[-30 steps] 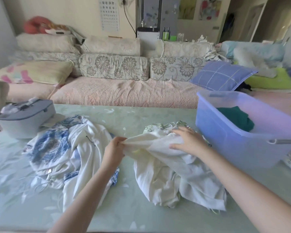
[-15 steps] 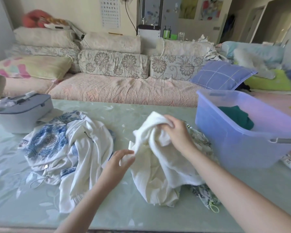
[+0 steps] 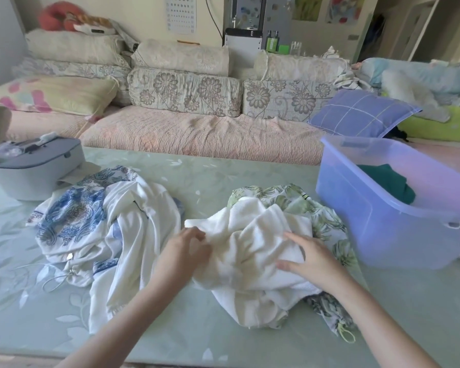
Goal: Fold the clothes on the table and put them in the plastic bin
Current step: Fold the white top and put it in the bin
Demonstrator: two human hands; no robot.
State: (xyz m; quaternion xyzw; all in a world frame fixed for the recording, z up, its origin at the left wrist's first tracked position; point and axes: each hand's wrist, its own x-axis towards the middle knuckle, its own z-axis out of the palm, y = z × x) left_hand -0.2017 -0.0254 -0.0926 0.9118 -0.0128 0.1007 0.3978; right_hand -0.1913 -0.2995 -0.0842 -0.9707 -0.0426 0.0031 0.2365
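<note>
Garment (image 3: 250,235) pinched by left hand (image 3: 184,250), pressed by right hand (image 3: 314,258).

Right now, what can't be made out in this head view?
Head view:
Leaf-print garment: mostly under the white cloth, type unclear.
Plastic bin: right end cut off by the frame edge.
Dark green cloth in the bin: lower part hidden by its frosted wall.
Wall chart: too small to read.
</note>
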